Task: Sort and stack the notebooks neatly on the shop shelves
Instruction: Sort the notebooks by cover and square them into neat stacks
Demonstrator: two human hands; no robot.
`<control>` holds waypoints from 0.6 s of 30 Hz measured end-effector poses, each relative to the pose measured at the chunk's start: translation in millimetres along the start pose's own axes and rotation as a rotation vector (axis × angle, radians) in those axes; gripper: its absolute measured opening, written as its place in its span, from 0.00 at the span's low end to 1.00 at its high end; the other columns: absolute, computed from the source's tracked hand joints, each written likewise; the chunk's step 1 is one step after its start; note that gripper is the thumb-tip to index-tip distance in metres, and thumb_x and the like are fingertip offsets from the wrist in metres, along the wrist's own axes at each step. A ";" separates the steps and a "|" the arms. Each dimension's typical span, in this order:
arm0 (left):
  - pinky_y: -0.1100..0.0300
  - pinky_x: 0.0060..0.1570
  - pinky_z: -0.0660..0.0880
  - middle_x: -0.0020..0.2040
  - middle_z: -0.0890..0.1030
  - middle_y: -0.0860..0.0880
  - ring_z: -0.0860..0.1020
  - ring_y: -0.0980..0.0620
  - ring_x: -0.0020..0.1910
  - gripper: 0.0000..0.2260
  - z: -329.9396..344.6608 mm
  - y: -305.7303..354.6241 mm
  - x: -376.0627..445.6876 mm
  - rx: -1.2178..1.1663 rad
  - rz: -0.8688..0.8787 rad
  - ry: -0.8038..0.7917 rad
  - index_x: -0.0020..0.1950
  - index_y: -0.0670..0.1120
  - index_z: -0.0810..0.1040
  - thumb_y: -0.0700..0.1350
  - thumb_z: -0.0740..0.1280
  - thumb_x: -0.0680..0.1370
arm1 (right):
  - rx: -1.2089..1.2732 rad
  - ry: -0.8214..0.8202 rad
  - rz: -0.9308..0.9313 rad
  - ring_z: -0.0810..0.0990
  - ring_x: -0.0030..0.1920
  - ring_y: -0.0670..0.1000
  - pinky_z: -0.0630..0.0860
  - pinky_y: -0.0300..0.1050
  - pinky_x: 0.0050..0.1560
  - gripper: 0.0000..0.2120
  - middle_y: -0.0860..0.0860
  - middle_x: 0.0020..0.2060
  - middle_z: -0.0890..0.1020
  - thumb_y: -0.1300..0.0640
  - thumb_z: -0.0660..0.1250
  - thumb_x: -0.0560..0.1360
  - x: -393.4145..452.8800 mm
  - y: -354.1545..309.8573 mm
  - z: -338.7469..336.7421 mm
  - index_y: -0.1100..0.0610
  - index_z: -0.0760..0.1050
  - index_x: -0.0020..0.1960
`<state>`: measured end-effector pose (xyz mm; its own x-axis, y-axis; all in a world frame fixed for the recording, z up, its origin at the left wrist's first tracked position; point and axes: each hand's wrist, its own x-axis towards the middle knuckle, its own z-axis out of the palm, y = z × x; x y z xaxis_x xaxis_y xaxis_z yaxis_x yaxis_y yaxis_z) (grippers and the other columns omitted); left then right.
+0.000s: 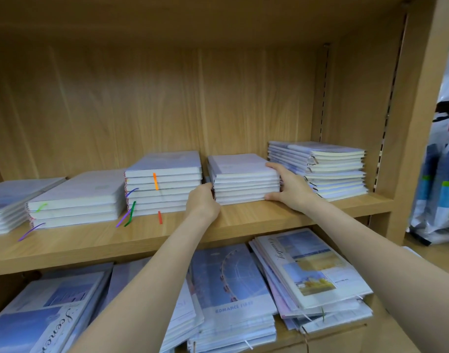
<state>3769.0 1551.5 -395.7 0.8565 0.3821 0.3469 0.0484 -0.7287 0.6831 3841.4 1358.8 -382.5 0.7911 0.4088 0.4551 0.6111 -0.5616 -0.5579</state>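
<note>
A small stack of pale lilac notebooks sits on the upper wooden shelf, right of centre. My left hand is against the stack's left front corner, its fingers hidden behind the stack's side. My right hand grips the right side, fingers over the top edge and thumb at the bottom corner. To the left stands a taller stack with coloured ribbon markers. To the right lies an uneven stack, its notebooks shifted against each other.
Further left on the same shelf are a low wide stack and a slanted stack. The lower shelf holds loose piles of blue picture-cover notebooks and a fanned pile. Hanging packaged goods are at the right.
</note>
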 end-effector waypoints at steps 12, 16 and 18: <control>0.56 0.58 0.73 0.57 0.79 0.44 0.77 0.45 0.57 0.22 0.1 5.3 -10.0 -0.001 0.031 0.064 0.67 0.44 0.70 0.30 0.60 0.74 | 0.079 0.084 0.122 0.71 0.65 0.56 0.67 0.45 0.63 0.39 0.57 0.65 0.73 0.59 0.76 0.67 -2.6 -0.7 3.5 0.59 0.59 0.72; 0.65 0.57 0.68 0.61 0.75 0.44 0.75 0.47 0.61 0.25 -7.5 8.9 -20.0 -0.154 0.039 0.015 0.73 0.43 0.63 0.31 0.61 0.77 | 0.077 0.076 0.048 0.70 0.66 0.56 0.66 0.42 0.62 0.36 0.56 0.65 0.73 0.57 0.72 0.71 -7.5 -3.8 5.1 0.60 0.57 0.73; 0.66 0.58 0.67 0.63 0.75 0.42 0.74 0.47 0.62 0.24 -8.7 9.0 -21.4 -0.185 0.055 0.000 0.72 0.41 0.64 0.31 0.61 0.77 | 0.066 0.073 0.034 0.70 0.66 0.56 0.65 0.41 0.61 0.31 0.56 0.66 0.73 0.55 0.68 0.75 -7.2 -3.1 4.7 0.60 0.58 0.73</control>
<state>3746.6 1541.7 -391.3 0.8555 0.3441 0.3869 -0.0939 -0.6317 0.7695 3833.8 1361.0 -387.3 0.8088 0.3354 0.4831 0.5862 -0.5250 -0.6171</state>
